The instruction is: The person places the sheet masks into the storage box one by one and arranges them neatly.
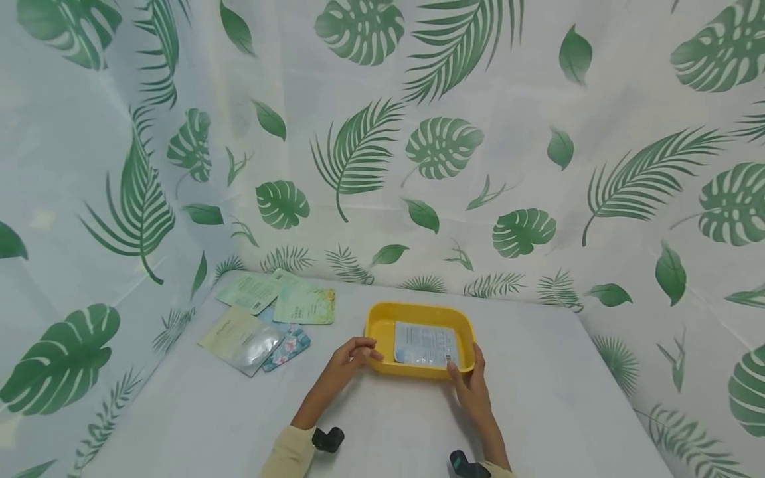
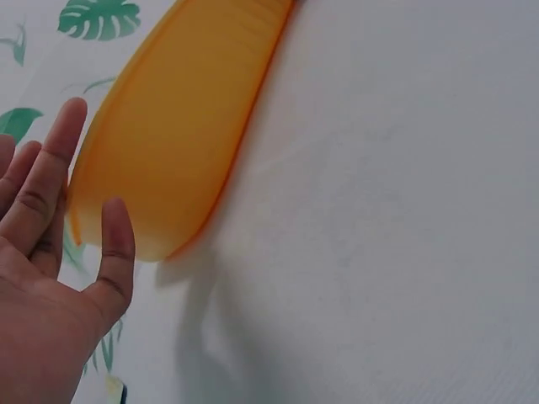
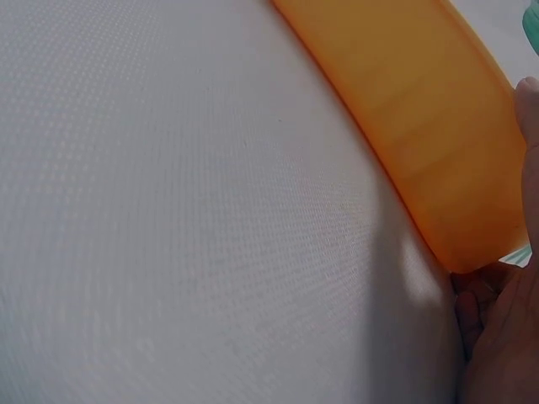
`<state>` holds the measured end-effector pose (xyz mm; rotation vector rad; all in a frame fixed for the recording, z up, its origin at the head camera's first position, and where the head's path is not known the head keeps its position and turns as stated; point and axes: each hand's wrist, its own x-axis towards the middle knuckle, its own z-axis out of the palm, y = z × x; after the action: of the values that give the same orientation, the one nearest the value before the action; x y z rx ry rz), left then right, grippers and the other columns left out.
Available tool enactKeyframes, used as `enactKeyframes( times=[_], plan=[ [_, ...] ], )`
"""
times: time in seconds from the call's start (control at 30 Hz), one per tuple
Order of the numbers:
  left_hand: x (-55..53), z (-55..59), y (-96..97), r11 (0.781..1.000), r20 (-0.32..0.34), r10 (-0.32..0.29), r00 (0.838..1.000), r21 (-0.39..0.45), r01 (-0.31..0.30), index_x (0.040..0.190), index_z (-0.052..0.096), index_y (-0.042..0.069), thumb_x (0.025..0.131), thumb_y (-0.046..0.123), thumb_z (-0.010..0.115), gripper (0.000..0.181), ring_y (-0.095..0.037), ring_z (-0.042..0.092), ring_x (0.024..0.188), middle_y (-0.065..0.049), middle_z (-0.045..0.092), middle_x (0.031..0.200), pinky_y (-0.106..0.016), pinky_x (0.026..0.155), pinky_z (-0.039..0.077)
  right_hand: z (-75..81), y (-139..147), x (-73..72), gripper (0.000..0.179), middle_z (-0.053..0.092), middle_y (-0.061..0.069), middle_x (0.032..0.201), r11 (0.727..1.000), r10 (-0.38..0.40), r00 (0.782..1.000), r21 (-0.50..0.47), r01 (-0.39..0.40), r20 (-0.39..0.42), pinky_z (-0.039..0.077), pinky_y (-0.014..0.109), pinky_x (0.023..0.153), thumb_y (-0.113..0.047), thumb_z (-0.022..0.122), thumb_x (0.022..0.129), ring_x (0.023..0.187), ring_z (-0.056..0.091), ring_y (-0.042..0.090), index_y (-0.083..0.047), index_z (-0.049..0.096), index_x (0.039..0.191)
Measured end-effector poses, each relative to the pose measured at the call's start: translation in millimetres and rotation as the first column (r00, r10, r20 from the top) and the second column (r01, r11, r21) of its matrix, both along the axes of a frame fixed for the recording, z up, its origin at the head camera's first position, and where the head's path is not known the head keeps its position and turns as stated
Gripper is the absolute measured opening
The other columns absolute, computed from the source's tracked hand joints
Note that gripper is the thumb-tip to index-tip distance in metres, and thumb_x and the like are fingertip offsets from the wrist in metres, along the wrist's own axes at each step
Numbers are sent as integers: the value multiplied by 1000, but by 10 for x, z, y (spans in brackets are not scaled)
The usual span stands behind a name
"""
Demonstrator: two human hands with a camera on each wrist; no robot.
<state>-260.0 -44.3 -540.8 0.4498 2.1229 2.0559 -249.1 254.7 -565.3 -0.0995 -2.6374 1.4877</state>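
A shallow yellow plastic tray [image 1: 412, 370] sits on the table with one flat, pale blue-and-white printed sachet [image 1: 425, 344] lying inside it. At the tray's front right corner my right hand [image 1: 473, 388] grips it, thumb at the front rim and fingers round the right side. The right wrist view shows that hand [image 3: 501, 324] partly, with fingers low by the corner. My left hand [image 1: 352, 355] is at the front left corner, its fingers over the rim. In the left wrist view the left hand [image 2: 59, 278] has its fingers extended and its thumb loosely raised near the tray wall [image 2: 177, 135].
Several flat sachets lie overlapping at the table's back left: a green-and-yellow one [image 1: 305, 304], a pale green one [image 1: 250, 292], a cream one [image 1: 239, 335] and a blue floral one [image 1: 289, 346]. Leaf-patterned cloth [image 1: 382, 166] hangs behind and beside the white table [image 1: 550, 398].
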Motion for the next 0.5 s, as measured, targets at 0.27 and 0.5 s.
enactKeyframes(
  times=[0.27,0.5],
  plan=[
    [-152,47,-245,955,52,272,961,-141,-262,124,57,4,102,16,48,27,-20,68,95,-12,73,98,-41,88,54,12,-17,-6,84,13,21,162,1000,-6,1000,-26,6,-1,16,58,118,-41,55,98,149,15,42,-20,-2,157],
    [-284,62,-548,731,-114,598,794,-329,-598,115,60,-9,92,2,50,28,-40,65,97,-28,65,105,-47,82,54,21,10,37,83,15,25,160,1000,-2,1000,-10,2,8,18,59,117,-40,54,99,147,18,46,-17,-2,157]
  ],
)
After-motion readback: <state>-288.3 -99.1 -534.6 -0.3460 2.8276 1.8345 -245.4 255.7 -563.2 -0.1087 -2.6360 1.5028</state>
